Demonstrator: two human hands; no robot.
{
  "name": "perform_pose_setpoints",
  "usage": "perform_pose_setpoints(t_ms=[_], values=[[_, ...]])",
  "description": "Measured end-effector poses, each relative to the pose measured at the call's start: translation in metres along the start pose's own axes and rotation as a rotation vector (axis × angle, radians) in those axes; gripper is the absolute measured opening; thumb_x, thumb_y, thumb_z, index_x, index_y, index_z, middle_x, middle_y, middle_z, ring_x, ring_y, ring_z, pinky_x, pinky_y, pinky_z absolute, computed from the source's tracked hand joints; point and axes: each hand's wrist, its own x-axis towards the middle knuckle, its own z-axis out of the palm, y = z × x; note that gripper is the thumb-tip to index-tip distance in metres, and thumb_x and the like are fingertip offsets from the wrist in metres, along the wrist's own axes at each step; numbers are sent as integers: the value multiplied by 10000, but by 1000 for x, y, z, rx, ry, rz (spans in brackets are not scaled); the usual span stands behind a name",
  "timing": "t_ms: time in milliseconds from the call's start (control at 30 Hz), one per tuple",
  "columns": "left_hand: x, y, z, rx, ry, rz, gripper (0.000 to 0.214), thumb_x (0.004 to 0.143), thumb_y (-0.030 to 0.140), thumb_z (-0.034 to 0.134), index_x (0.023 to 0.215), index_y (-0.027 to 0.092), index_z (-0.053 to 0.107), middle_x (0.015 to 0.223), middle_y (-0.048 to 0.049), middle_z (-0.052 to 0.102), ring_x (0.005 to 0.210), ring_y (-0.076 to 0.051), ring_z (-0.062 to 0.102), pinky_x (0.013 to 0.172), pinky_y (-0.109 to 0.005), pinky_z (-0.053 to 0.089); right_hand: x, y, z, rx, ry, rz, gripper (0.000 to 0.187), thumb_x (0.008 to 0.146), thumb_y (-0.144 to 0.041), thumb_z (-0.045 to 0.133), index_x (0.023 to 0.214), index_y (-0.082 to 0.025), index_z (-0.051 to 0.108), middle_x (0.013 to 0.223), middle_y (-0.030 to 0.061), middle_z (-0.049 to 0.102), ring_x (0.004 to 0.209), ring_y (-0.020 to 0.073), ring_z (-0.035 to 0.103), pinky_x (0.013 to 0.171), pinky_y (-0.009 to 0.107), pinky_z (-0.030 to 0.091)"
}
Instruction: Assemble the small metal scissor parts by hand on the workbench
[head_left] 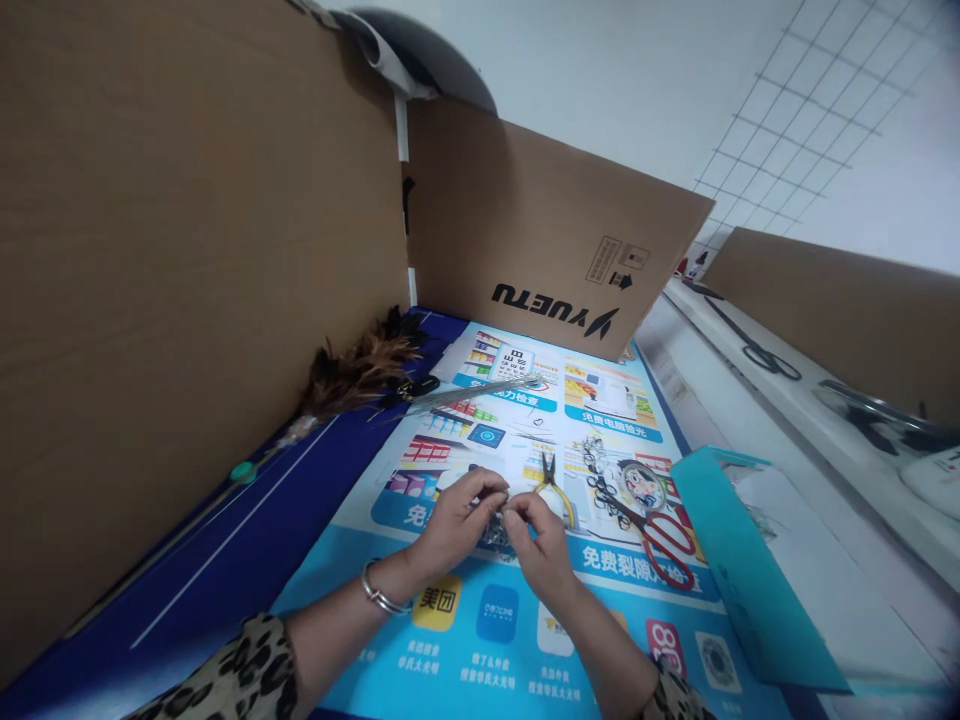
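Note:
Close together over the printed sheet, my left hand (457,515) and my right hand (540,540) both pinch with thumb and forefinger. Whatever lies between the fingertips is too small to make out. Just below them is a little heap of shiny clear or metallic bits (495,532), partly covered by my fingers. Pliers with yellow handles (555,490) lie right beyond my right hand, jaws pointing away. Farther right rest red-handled scissors (667,545), next to a round tape roll or tin (641,483) and small black and silver pieces (600,475).
A bundle of thin metal wires (480,391) lies across the far sheet. Brown feathers (360,365) on a stick run along the left cardboard wall (202,200). Another cardboard panel (540,220) stands at the back. A teal box (750,570) sits at the right edge.

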Motion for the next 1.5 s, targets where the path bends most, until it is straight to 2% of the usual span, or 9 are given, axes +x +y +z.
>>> perform_pose_setpoints(t_ms=[100,267,367,467,600,800,933,1200,1500], values=[[0,1,0,-8,6,42,101,832,132,457,825,172,550,809,-28,557,782,-138,521,720,-265,420,0,0,1,54,-19,33,180,880,-274,420,802,-180,551,754,16,517,709,137,484,655,254,393],[-1,5,0,-7,-35,76,136,830,99,425,779,167,531,773,-22,543,745,-127,510,703,-257,417,1,2,2,165,17,165,259,909,-301,364,742,-180,520,660,-11,489,622,117,461,583,231,374],[-1,5,1,-10,-52,46,128,822,101,430,777,167,530,764,-15,544,723,-121,506,681,-247,416,2,4,1,101,79,156,202,876,-296,442,720,-181,498,633,-26,463,598,107,436,568,224,361],[-1,3,1,-15,-46,4,110,811,119,449,802,168,547,780,-15,561,735,-124,518,684,-246,423,2,5,1,95,127,157,114,845,-291,497,820,-181,516,677,-22,491,622,109,459,578,222,381],[-2,0,3,-9,-32,-86,81,801,155,479,811,171,557,751,-3,567,700,-121,524,651,-237,427,2,5,0,107,112,148,142,846,-281,495,937,-179,533,774,9,566,696,130,521,633,240,422],[-3,-3,5,-35,-29,-149,81,792,191,506,850,177,560,750,3,574,689,-123,531,628,-231,432,2,5,-1,-22,138,67,114,850,-270,481,821,-181,546,747,9,542,692,138,508,638,251,402],[-2,-1,3,-7,-70,-101,119,814,194,487,861,179,596,779,-14,591,721,-132,541,663,-245,434,1,8,0,-40,122,79,136,863,-283,451,779,-188,501,685,-16,483,630,124,460,592,240,369],[8,-9,-9,191,-244,59,178,857,209,433,816,181,604,749,-20,571,728,-136,526,664,-242,404,7,11,-10,-96,75,60,190,871,-305,431,727,-188,476,634,-32,436,589,115,419,570,234,338],[29,-34,-35,292,-214,-9,139,814,220,477,710,173,555,715,-6,543,706,-142,503,638,-235,376,18,27,-31,53,177,154,198,870,-345,444,752,-191,481,636,-30,470,591,117,446,575,237,371]])
